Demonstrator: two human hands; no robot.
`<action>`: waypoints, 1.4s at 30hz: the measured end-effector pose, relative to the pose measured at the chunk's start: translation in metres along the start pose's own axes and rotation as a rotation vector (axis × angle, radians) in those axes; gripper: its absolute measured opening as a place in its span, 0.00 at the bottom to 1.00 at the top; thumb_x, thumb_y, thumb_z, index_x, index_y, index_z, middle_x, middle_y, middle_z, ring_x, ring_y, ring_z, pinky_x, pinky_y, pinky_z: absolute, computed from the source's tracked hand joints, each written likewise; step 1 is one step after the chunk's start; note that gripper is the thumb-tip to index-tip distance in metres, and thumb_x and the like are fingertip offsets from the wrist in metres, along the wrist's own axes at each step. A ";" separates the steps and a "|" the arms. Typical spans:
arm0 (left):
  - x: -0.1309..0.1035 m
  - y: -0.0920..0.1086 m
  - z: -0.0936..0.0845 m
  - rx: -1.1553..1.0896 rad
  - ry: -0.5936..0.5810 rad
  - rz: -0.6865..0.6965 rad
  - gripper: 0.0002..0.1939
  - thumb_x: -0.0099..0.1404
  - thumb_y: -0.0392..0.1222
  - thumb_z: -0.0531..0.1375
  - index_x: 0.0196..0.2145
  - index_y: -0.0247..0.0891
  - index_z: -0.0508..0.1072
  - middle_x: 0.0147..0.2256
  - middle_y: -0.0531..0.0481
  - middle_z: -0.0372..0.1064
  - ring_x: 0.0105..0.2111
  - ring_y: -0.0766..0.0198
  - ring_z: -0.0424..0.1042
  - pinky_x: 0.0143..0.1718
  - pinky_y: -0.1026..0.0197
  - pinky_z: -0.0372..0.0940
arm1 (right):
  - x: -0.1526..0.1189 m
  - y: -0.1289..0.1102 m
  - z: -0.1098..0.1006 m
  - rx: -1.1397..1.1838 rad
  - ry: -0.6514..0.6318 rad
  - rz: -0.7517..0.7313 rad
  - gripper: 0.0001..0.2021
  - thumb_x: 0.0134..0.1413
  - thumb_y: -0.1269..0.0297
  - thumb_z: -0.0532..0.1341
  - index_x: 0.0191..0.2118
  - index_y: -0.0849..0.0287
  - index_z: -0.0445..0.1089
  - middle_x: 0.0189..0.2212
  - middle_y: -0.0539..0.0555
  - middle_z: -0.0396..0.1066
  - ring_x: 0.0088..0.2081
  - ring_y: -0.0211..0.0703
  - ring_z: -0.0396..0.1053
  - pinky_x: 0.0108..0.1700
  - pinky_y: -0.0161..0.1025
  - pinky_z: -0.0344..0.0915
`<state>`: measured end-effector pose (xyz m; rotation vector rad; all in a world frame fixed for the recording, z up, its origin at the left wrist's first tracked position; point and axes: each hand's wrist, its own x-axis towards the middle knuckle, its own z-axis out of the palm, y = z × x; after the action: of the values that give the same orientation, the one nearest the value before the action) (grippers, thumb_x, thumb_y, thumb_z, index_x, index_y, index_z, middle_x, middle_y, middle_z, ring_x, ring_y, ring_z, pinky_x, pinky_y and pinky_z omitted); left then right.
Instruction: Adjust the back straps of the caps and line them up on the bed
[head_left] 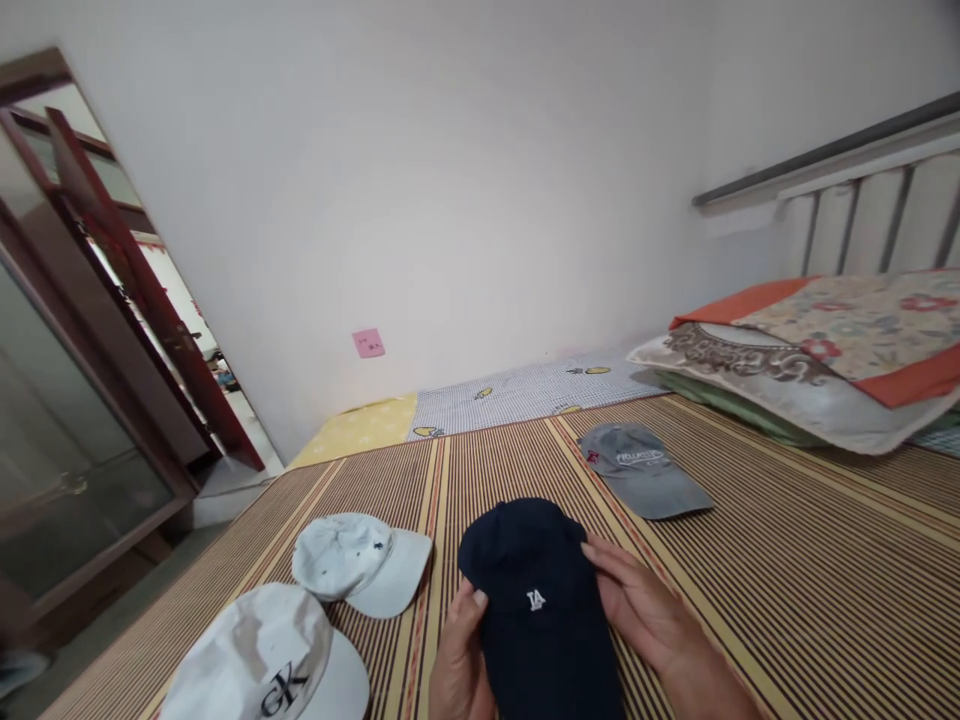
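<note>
Between my two hands is a dark navy baseball cap [529, 560] with a small white logo on its front, its brim pointing toward me. My left hand [459, 650] grips the cap's left side, thumb on the fabric. On the opposite side, my right hand [649, 610] holds the cap's edge with its fingers. To the left lie a pale cap [341, 555] with a small dark emblem and, nearer me, a white cap [247, 640] with black letters, cut off at the bottom. A grey cap [637, 465] with white lettering rests beyond my right hand.
A striped mat [787, 560] covers the bed under the caps. Stacked pillows [847, 360] stand at the right, near a white slatted headboard [877, 220]. Behind the bed is a white wall [450, 200] with a pink paper [368, 343]. A dark red door [150, 280] stands ajar at left.
</note>
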<state>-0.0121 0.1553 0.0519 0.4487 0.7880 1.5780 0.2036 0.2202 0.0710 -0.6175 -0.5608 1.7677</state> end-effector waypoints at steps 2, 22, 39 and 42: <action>0.000 0.003 0.005 0.054 0.000 0.005 0.21 0.51 0.46 0.76 0.44 0.49 0.85 0.53 0.45 0.81 0.66 0.41 0.66 0.70 0.43 0.57 | 0.000 0.000 -0.001 -0.022 -0.004 -0.011 0.15 0.36 0.65 0.77 0.36 0.58 0.82 0.40 0.60 0.85 0.52 0.61 0.79 0.62 0.55 0.68; 0.006 0.014 0.009 0.712 -0.026 0.322 0.15 0.49 0.35 0.59 0.33 0.43 0.83 0.47 0.41 0.82 0.56 0.40 0.75 0.61 0.43 0.64 | -0.012 -0.019 -0.002 -0.936 -0.083 -0.217 0.10 0.48 0.57 0.66 0.27 0.58 0.79 0.28 0.55 0.79 0.35 0.51 0.75 0.36 0.39 0.66; -0.033 0.050 0.039 1.276 -0.522 0.218 0.16 0.58 0.42 0.68 0.45 0.44 0.81 0.45 0.45 0.76 0.45 0.53 0.72 0.44 0.57 0.62 | 0.020 0.000 -0.034 -0.910 0.263 -0.305 0.12 0.40 0.51 0.62 0.26 0.53 0.65 0.21 0.49 0.68 0.28 0.47 0.69 0.30 0.39 0.64; -0.025 0.040 0.027 1.235 -0.381 0.209 0.08 0.61 0.46 0.66 0.35 0.40 0.79 0.31 0.51 0.70 0.31 0.61 0.64 0.34 0.60 0.56 | 0.022 0.008 -0.035 -0.950 0.222 -0.304 0.11 0.43 0.51 0.59 0.28 0.54 0.67 0.24 0.52 0.72 0.30 0.50 0.73 0.32 0.41 0.67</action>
<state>-0.0171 0.1366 0.1026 1.6973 1.3773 0.9549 0.2154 0.2415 0.0364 -1.2744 -1.2732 1.0544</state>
